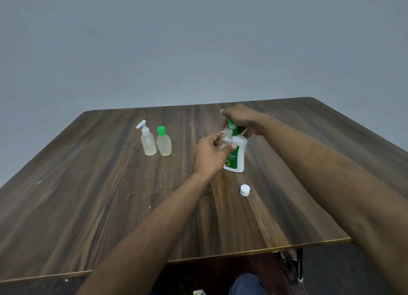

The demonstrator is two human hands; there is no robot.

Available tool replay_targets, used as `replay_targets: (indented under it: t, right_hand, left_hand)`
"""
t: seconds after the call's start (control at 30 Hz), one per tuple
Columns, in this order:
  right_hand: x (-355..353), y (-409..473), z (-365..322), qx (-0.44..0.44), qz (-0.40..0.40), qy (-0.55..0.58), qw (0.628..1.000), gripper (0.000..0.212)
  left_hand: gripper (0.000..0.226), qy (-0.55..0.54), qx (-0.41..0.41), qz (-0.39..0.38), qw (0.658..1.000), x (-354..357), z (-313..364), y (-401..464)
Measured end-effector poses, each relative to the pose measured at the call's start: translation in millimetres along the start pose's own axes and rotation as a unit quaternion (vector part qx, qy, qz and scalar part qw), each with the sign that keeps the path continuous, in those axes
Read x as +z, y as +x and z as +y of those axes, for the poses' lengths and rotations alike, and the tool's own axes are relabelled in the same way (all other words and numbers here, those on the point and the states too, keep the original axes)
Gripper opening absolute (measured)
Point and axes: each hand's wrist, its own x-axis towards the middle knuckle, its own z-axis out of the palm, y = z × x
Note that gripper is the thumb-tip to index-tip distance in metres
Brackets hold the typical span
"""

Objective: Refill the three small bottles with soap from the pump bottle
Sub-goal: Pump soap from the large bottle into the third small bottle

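Observation:
A white pump bottle (239, 154) with a green label and green pump head stands right of the table's middle. My right hand (241, 118) lies over the pump head, fingers curled around it. My left hand (209, 154) grips a small clear bottle (226, 140), uncapped, its mouth held up under the pump's nozzle. A white cap (244, 190) lies on the table in front of the pump bottle. To the left stand a small spray-top bottle (148, 142) and a small green-capped bottle (164, 143), both holding pale liquid.
The dark wooden table (110, 195) runs from the grey wall to a front edge near me. A wet smear (224, 182) marks the wood in front of the pump bottle. My knee and a table leg (299, 263) show below the front edge.

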Motion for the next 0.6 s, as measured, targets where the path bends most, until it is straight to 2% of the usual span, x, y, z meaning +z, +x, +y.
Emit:
replay_targets:
  t: [0.2, 0.37, 0.6]
  right_hand:
    - [-1, 4, 4, 0.04, -0.02, 0.011, 0.999, 0.034]
    - [-4, 4, -2, 0.064, -0.046, -0.028, 0.997, 0.031]
    - [-1, 6, -24, 0.086, -0.079, -0.148, 0.982, 0.031]
  left_hand:
    - [0.021, -0.033, 0.001, 0.002, 0.999, 0, 3, 1]
    - [0.028, -0.041, -0.001, -0.002, 0.999, 0, 8, 0]
    - [0.035, -0.054, -0.019, 0.014, 0.998, -1, 13, 2]
